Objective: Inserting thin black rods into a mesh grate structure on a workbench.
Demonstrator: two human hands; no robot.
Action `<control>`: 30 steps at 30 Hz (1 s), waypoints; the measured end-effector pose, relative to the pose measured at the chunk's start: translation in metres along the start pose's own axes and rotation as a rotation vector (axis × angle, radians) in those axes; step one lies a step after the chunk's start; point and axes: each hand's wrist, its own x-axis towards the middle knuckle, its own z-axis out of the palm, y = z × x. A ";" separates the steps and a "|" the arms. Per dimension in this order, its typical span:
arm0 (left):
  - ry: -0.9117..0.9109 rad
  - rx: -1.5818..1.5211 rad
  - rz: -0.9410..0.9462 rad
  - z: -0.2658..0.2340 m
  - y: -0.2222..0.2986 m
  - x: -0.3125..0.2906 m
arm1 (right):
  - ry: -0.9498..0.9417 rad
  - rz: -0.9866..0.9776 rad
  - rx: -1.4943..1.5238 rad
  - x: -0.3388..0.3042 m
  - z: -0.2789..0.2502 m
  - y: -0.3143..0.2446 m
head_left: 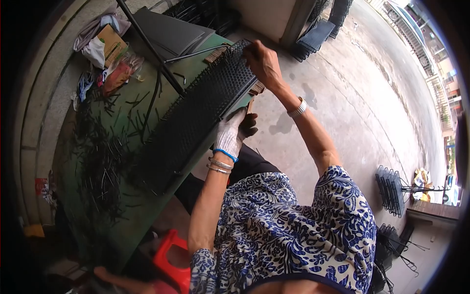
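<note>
A long black mesh panel (196,105) with a solid rim lies slantwise over the edge of a green table. My left hand (230,130), in a white glove with dark fingertips, is closed on the panel's near edge. A small light-brown piece (250,104) shows beside its fingers. My right hand (264,62) is bare, its fingers pinched together at the panel's far end. What those fingers hold, if anything, is hidden. Thin black strips (105,161) are heaped and scattered on the table left of the panel.
A black metal bar (152,49) slants across the green table (147,215). Grey sheets (166,32) and a pile of bags and cloth (110,54) lie at the back. A red stool (171,257) and another person's arm (122,281) are at lower left. Black racks (390,190) stand right.
</note>
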 end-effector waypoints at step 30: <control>-0.004 -0.209 0.368 -0.100 0.076 -0.152 | -0.107 -0.115 -0.981 0.014 0.032 0.015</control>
